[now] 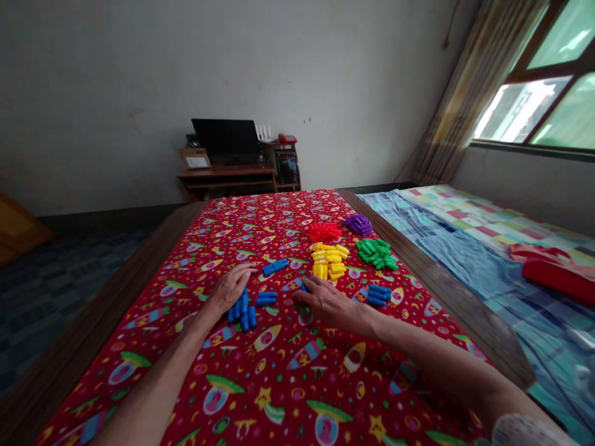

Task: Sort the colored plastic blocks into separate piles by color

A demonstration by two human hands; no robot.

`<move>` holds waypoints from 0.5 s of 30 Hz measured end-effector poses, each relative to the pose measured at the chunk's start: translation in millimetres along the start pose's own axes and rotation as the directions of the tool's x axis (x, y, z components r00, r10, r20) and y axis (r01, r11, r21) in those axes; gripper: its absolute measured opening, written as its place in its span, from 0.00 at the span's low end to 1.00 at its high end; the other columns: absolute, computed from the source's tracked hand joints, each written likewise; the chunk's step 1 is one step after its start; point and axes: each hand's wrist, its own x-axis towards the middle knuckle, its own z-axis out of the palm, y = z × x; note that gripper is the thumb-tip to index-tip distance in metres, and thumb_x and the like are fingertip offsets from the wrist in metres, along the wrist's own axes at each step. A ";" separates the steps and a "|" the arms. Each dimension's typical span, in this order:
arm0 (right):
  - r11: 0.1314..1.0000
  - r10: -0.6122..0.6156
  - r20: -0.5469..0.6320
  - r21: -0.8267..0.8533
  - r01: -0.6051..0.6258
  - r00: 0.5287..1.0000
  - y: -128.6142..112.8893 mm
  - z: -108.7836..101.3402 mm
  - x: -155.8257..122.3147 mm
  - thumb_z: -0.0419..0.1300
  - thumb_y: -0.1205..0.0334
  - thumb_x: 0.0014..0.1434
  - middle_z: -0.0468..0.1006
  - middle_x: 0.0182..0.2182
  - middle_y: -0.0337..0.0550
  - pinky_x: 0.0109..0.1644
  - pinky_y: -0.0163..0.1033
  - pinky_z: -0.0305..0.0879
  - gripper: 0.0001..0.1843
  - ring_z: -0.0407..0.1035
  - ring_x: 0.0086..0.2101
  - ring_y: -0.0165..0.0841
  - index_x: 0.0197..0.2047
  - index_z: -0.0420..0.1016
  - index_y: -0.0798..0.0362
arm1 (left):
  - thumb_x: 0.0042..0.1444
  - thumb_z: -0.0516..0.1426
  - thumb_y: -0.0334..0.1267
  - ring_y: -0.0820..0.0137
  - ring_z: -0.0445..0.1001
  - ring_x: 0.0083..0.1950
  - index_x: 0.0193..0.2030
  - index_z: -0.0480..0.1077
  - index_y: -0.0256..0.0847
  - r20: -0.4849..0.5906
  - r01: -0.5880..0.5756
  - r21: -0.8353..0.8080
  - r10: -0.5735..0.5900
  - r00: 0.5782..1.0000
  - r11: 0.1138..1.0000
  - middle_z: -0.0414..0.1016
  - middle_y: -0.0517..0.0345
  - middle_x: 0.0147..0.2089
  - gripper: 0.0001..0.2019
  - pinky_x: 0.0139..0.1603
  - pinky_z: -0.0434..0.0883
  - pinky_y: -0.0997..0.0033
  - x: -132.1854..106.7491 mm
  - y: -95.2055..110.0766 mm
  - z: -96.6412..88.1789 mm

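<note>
My left hand [233, 286] reaches over a cluster of short blue plastic tube-like pieces [242, 311], its fingers stretched to the right and holding nothing that I can see. Close to its fingertips lies a small row of blue pieces [276, 267], with another blue row [266, 298] a little nearer to me. My right hand [325, 301] is low over the cloth, its fingers curled around a blue piece [304, 287] that is mostly hidden. To the right of that hand sits one more blue group [379, 295].
Beyond my right hand are piles of yellow [329, 260], red [324, 231], green [377, 253] and purple pieces [357, 224]. A red patterned cloth [279, 384] covers the table. A bed [465, 248] stands to the right, and a desk with a monitor [225, 141] at the wall.
</note>
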 end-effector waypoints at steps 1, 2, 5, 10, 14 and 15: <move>1.000 -0.010 0.009 0.025 0.010 1.000 0.0 -2.5 -3.9 0.58 0.72 0.57 0.69 0.51 0.59 0.50 0.48 0.68 0.23 0.64 0.50 0.44 0.56 0.67 0.58 | 0.62 0.41 0.54 0.61 0.75 0.52 0.40 0.76 0.41 -0.003 -0.001 0.001 0.001 1.000 1.000 0.78 0.49 0.50 0.27 0.59 0.71 0.58 -0.1 -0.1 -0.1; 0.998 -0.032 0.011 0.063 0.031 0.999 0.3 -5.0 -7.8 0.58 0.73 0.57 0.70 0.51 0.59 0.50 0.47 0.68 0.22 0.66 0.50 0.43 0.56 0.68 0.57 | 0.62 0.41 0.54 0.62 0.75 0.52 0.40 0.76 0.41 -0.003 -0.002 0.004 0.002 1.000 1.000 0.78 0.49 0.50 0.27 0.59 0.71 0.58 -0.2 0.1 -0.5; 0.980 -0.071 -0.065 0.184 0.082 0.995 8.6 -13.3 -22.1 0.53 0.77 0.59 0.74 0.49 0.55 0.50 0.43 0.69 0.25 0.69 0.48 0.38 0.59 0.67 0.56 | 0.62 0.41 0.52 0.62 0.76 0.52 0.40 0.76 0.41 0.018 -0.010 0.017 0.010 1.000 1.000 0.78 0.49 0.50 0.26 0.58 0.71 0.59 -0.2 1.1 -2.4; 0.988 0.152 -0.144 0.020 -0.151 0.978 50.3 -33.3 -60.2 0.50 0.80 0.57 0.73 0.53 0.58 0.54 0.50 0.68 0.29 0.67 0.53 0.42 0.60 0.66 0.56 | 0.62 0.42 0.52 0.62 0.76 0.52 0.40 0.76 0.41 0.022 -0.012 0.021 0.012 1.000 1.000 0.78 0.49 0.51 0.26 0.58 0.72 0.59 0.3 -0.6 -2.3; 0.930 0.355 -0.037 -0.091 -0.357 0.934 73.8 -49.3 -83.2 0.49 0.81 0.56 0.75 0.52 0.57 0.52 0.49 0.70 0.28 0.69 0.51 0.42 0.57 0.70 0.57 | 0.62 0.42 0.52 0.62 0.76 0.52 0.39 0.76 0.42 0.003 -0.016 0.016 0.016 1.000 1.000 0.78 0.50 0.50 0.25 0.59 0.71 0.58 0.3 -4.3 -0.1; 0.922 0.376 -0.011 -0.093 -0.376 0.926 75.1 -51.9 -85.3 0.48 0.81 0.57 0.76 0.50 0.56 0.51 0.48 0.71 0.26 0.71 0.49 0.41 0.56 0.71 0.57 | 0.62 0.42 0.53 0.62 0.76 0.52 0.39 0.76 0.42 0.003 -0.017 0.016 0.017 1.000 1.000 0.78 0.50 0.50 0.25 0.59 0.71 0.58 0.2 -4.6 0.1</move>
